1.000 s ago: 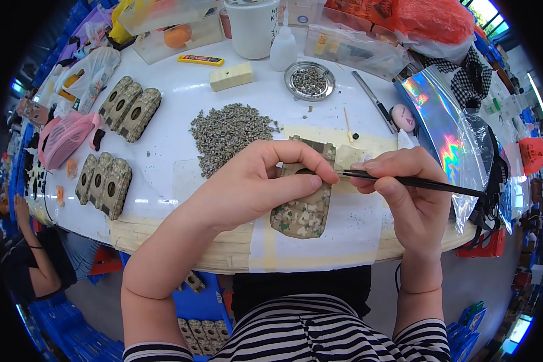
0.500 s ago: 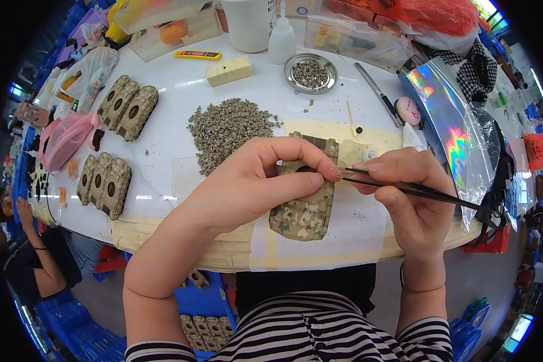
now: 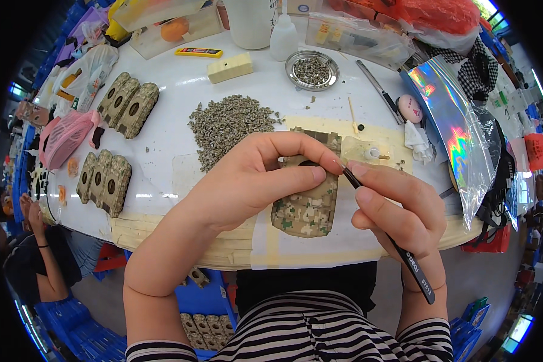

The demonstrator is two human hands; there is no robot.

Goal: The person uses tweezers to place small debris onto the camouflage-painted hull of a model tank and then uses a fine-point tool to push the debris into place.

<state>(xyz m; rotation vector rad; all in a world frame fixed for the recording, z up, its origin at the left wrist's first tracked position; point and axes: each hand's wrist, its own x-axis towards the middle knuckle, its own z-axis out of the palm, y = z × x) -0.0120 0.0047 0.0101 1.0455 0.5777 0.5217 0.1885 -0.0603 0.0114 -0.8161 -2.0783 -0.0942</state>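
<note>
A pair of black tweezers [image 3: 403, 256] is in my right hand [image 3: 404, 202], pinched between thumb and fingers, with the tips against my left index fingertip. My left hand [image 3: 253, 181] is curled across a green-and-tan camouflage case [image 3: 304, 214], thumb and index finger closed towards each other. Something tiny and pale shows at that index fingertip, too small to name. The case lies upright on white paper; its dark oval opening is partly hidden by my fingers. Left of it is a heap of small metal pieces [image 3: 229, 130].
More camouflage cases [image 3: 105, 181] stand in groups at the left. Behind are a round metal dish [image 3: 312, 70], a cream block [image 3: 230, 68] and a white squeeze bottle [image 3: 283, 39]. Right lie a cutter knife [image 3: 380, 90] and a shiny pouch [image 3: 443, 120]. Another person's arm [image 3: 45, 256] is far left.
The tweezers have swung from pointing off to the right to pointing down towards me, and my right hand has turned with them. My left hand stays over the case.
</note>
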